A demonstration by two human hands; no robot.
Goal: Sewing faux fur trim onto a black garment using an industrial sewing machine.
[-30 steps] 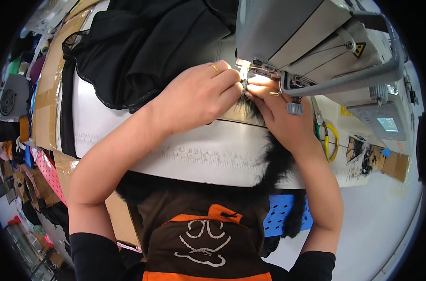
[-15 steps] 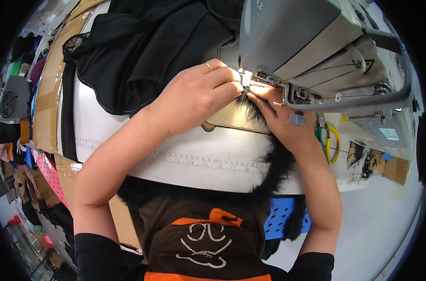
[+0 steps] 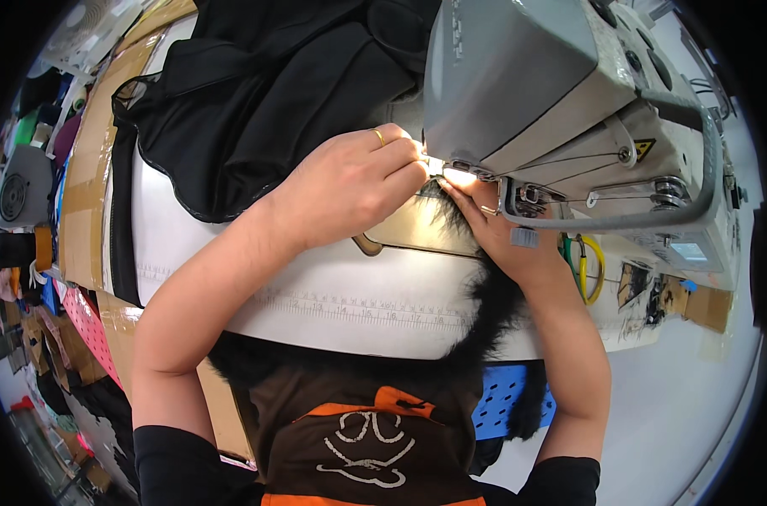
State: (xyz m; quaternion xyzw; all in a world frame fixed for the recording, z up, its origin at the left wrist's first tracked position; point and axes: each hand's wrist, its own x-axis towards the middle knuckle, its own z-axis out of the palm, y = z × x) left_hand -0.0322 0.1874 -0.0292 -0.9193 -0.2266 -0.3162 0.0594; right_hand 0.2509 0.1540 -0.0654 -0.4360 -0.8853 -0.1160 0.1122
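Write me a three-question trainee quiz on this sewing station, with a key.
1. True or false: the scissors lie to the right of the right hand.
2. The ring is worn on: A) the right hand; B) the left hand; C) both hands.
3. Fill in: the black fur hangs over the table's ____ edge, as the wearer sees it.

Key: 1. True; 2. B; 3. near

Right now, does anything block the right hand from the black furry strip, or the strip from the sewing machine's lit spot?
Nothing visible does: the right hand is at the upper end of the black furry strip, beside the lit spot under the sewing machine.
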